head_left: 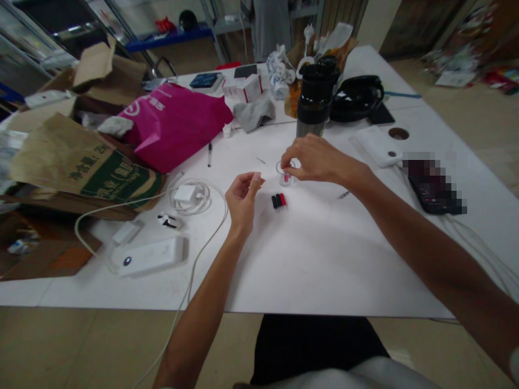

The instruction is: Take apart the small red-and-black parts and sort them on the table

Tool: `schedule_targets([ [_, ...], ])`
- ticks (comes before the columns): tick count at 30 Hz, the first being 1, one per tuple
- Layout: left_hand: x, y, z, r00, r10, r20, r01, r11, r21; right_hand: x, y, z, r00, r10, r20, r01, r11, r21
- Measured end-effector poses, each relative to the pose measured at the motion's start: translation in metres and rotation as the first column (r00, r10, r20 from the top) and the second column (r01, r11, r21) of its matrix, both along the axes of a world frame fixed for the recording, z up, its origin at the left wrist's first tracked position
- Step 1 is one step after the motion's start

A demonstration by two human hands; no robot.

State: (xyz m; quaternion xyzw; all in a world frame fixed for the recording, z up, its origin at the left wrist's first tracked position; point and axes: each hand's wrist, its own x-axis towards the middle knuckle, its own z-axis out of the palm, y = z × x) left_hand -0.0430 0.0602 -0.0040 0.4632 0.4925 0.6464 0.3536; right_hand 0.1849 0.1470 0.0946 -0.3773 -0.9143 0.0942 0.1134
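My right hand (pixel 313 159) reaches over the white table (pixel 308 259) with its fingertips pinched on a small clear round container (pixel 285 174) that has something red inside. My left hand (pixel 242 198) hovers just left of it, fingers curled, thumb and forefinger pinched on something tiny that I cannot make out. Between the two hands, a small cluster of black and red pieces (pixel 278 201) lies on the table.
A black tumbler (pixel 316 97) stands behind my right hand. A magenta bag (pixel 174 121), brown paper bags (pixel 77 162), a white charger with cable (pixel 188 195) and a white power bank (pixel 148 256) fill the left side. A black device (pixel 433 186) lies to the right.
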Motion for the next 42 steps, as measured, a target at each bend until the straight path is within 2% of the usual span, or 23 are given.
schedule_targets([
  [14, 0.000, 0.000, 0.001, 1.000, 0.001, 0.011, -0.001, 1.000, 0.001, 0.002, -0.001, 0.001, 1.000, 0.011, -0.022, -0.010, 1.000, 0.023],
  [20, 0.001, 0.000, 0.001, 1.000, 0.006, 0.025, -0.006, 1.000, 0.017, 0.007, 0.000, 0.008, 0.998, 0.006, -0.056, -0.004, 0.999, 0.033],
  [24, 0.000, 0.000, 0.000, 0.999, 0.012, 0.033, -0.012, 1.000, 0.011, 0.013, -0.002, 0.020, 0.993, -0.024, -0.115, 0.032, 0.997, 0.065],
  [28, -0.002, 0.001, -0.001, 1.000, 0.001, -0.010, -0.001, 1.000, -0.012, 0.019, -0.010, 0.039, 0.982, -0.095, -0.160, 0.105, 0.993, 0.055],
  [32, -0.004, 0.003, -0.002, 0.999, 0.002, -0.039, -0.003, 1.000, -0.011, 0.028, -0.025, 0.065, 0.966, -0.168, -0.198, 0.177, 0.984, 0.026],
  [35, -0.008, 0.005, -0.003, 0.999, 0.007, -0.039, -0.007, 1.000, -0.008, 0.040, -0.039, 0.076, 0.941, -0.169, -0.294, 0.198, 0.977, 0.073],
  [38, -0.014, 0.009, -0.006, 0.999, 0.020, -0.038, -0.020, 1.000, -0.010, 0.059, -0.047, 0.069, 0.906, -0.154, -0.393, 0.218, 0.968, 0.123],
  [42, -0.021, 0.015, -0.011, 0.999, 0.028, -0.016, -0.028, 1.000, -0.006, 0.088, -0.053, 0.028, 0.873, -0.188, -0.451, 0.258, 0.961, 0.097],
])
